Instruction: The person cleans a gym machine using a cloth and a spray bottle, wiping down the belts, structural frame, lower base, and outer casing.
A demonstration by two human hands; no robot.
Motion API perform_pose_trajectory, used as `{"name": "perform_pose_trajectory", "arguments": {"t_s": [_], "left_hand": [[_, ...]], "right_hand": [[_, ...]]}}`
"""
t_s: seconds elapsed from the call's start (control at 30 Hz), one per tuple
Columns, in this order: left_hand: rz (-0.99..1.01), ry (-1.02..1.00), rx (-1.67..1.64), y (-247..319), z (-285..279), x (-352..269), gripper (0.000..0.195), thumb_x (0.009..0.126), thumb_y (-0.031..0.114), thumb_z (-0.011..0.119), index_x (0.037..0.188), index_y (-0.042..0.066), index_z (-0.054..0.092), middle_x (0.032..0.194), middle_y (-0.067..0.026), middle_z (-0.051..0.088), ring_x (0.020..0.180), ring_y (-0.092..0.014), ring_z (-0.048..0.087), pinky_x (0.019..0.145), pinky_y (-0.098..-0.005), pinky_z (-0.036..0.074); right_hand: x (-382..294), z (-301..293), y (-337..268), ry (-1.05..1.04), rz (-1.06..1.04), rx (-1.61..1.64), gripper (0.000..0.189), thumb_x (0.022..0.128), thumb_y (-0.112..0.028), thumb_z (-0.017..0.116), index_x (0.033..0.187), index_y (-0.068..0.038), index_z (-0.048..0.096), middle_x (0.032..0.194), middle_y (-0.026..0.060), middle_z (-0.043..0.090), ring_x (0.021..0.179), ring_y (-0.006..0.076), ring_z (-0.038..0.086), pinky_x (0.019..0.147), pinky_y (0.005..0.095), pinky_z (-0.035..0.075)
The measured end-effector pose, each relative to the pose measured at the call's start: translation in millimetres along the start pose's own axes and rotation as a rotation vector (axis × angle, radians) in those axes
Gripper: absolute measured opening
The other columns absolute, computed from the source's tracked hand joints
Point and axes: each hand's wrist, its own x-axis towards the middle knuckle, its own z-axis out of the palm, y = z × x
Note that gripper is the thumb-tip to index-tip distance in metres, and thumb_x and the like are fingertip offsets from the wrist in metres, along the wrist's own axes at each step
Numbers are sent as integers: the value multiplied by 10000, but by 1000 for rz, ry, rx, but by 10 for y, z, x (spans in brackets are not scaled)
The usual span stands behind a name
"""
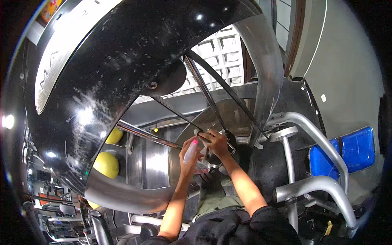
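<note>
My left hand [187, 159] is wrapped around a spray bottle [202, 167] with a pink nozzle tip, a pale spray head and a clear body holding pinkish liquid. Just to its right, my right hand [217, 143] curls around a short dark cylindrical piece [204, 137] near the lower end of a black belt [176, 113]. What lies under the right palm is hidden. Two chrome guide rods [203, 87] slope down from the machine's black shroud [122, 55] towards the hands. Both hands are above my knees, inside the machine's curved frame.
Thick grey frame tubes [131, 196] curve around on the left. Bent silver handlebars [315, 183] stand to the right, before blue plastic seats [356, 150] by the wall. Yellow balls [106, 165] lie beyond the frame. More gym machines [65, 220] fill the lower left.
</note>
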Motion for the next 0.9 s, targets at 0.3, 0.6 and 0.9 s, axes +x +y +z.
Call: {"name": "perform_pose_trajectory", "arguments": {"t_s": [0.3, 0.6, 0.9], "left_hand": [[-88, -74, 4, -5, 78, -47, 387, 878, 116, 642, 1239, 15, 545, 1014, -45, 576, 645, -82, 592, 591, -219, 505], [-46, -116, -132, 91, -26, -110, 356, 874, 270, 645, 1095, -1, 575, 756, -24, 565, 608, -93, 575, 550, -239, 463], [85, -220, 21, 674, 120, -249, 190, 868, 188, 618, 880, 1, 587, 697, -39, 568, 562, -103, 551, 518, -233, 427]], "right_hand": [[-1180, 645, 426, -479, 528, 143, 216, 789, -323, 689, 997, -285, 733, 938, 86, 696, 832, 284, 674, 700, 397, 532], [-615, 277, 12, -305, 485, 214, 239, 794, -244, 703, 1027, -196, 715, 902, 80, 679, 771, 283, 668, 677, 382, 537], [186, -431, -490, 111, 434, 705, 244, 847, -215, 698, 1035, -64, 659, 934, 108, 638, 859, 272, 643, 716, 354, 502]]}}
